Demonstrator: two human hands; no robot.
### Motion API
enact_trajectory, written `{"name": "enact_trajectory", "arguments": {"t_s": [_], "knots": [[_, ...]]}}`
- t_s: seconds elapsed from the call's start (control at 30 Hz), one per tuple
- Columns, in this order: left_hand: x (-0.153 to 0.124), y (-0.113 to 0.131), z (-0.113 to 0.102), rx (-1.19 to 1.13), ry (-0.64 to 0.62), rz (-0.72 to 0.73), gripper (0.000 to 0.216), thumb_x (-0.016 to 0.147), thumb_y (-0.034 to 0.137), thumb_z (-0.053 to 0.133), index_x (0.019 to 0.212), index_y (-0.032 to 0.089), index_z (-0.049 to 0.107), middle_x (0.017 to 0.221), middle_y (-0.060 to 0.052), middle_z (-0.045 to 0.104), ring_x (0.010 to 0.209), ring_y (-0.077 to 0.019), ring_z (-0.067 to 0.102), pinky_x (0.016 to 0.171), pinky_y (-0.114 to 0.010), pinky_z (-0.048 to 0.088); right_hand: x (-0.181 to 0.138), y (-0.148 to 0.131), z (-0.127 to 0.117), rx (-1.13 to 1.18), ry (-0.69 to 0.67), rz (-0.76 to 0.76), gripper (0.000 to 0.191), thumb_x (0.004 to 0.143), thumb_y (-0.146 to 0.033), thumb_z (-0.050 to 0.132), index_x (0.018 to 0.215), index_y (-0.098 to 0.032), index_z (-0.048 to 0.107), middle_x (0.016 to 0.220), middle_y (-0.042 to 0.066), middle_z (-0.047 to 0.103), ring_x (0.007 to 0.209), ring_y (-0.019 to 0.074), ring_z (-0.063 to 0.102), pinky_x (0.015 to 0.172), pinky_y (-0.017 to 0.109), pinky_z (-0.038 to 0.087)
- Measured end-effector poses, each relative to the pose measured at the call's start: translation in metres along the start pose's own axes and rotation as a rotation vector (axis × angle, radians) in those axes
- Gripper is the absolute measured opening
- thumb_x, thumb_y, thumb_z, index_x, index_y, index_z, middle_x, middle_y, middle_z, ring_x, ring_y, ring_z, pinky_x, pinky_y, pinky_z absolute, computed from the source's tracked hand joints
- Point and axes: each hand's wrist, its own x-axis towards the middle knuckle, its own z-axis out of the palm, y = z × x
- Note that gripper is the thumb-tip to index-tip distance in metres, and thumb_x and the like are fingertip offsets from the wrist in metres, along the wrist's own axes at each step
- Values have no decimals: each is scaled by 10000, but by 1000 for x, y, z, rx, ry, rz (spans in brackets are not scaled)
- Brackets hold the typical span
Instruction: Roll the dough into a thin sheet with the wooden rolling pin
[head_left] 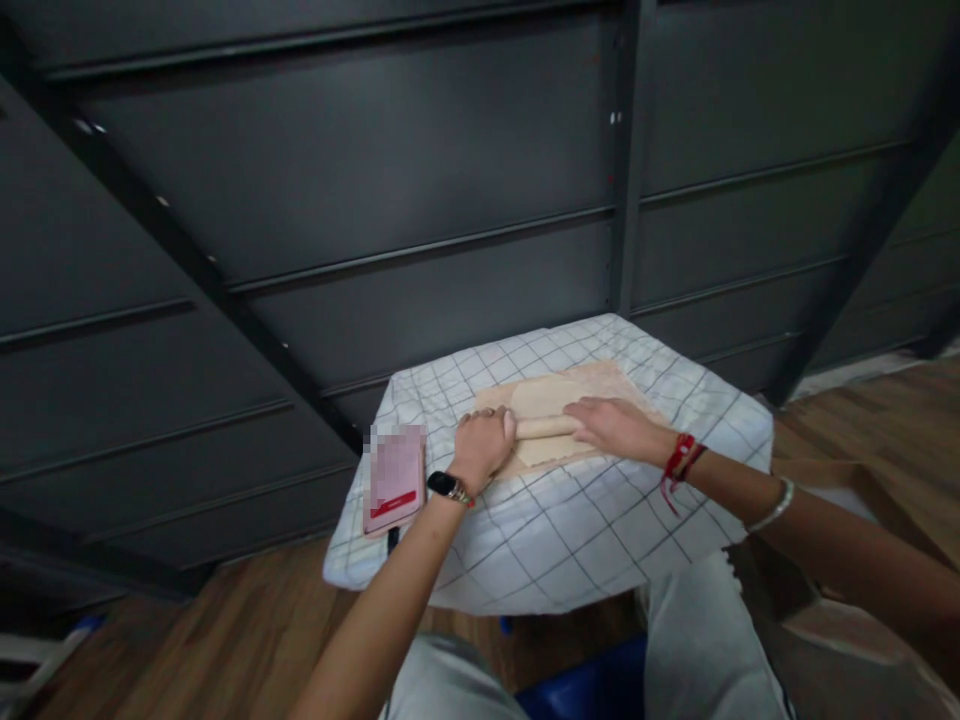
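A pale rolling pin (546, 427) lies crosswise over a thin, cream-coloured sheet that looks like dough (546, 397). Beneath the sheet is a pinkish-tan mat or board (606, 374). Closed around the pin's left end is my left hand (484, 440), with a dark-faced watch on its wrist. At the other end, my right hand (611, 424) rests over the pin with its fingers together, hiding that end. Red threads circle the right wrist.
A white checked cloth (555, 550) covers the small table. A pink book or packet (396, 480), partly pixelated, lies at its left edge. Dark metal panels (435, 160) rise right behind the table. An open cardboard box (832, 475) stands on the wooden floor to the right.
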Motion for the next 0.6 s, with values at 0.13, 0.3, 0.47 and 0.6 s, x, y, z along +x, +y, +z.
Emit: {"name": "enact_trajectory", "arguments": {"t_s": [0.13,0.3,0.47,0.6], "knots": [[-1,-19,7,-49,17,-6,430,991,282,188,1152,149,565,1095,-102,640,1006,-215,592,873,-324,427,16,-28,8,75,28,-91,200,895,-253,532,1064,-160,584,1027,101,620,933,226,589,752,301,452],[20,-36,25,-92,19,-9,466,994,276,152,1159,169,576,1178,-91,618,1101,-218,547,932,-353,400,39,-33,13,137,40,-95,264,928,-281,467,1090,-138,618,1037,136,623,976,243,576,833,345,455],[51,-42,32,-70,-26,115,420,970,239,215,1210,203,557,1227,-47,609,1124,-192,538,936,-313,406,58,-2,12,265,-112,-131,412,970,-347,318,1239,-180,582,1299,123,544,1233,254,449,1025,432,350],[58,-45,33,-98,-58,177,420,946,253,285,1320,222,473,1339,-26,534,1178,-194,505,977,-312,385,51,-6,23,326,-123,-51,476,972,-361,256,1346,-180,487,1427,103,434,1349,270,315,1079,508,271]]}}
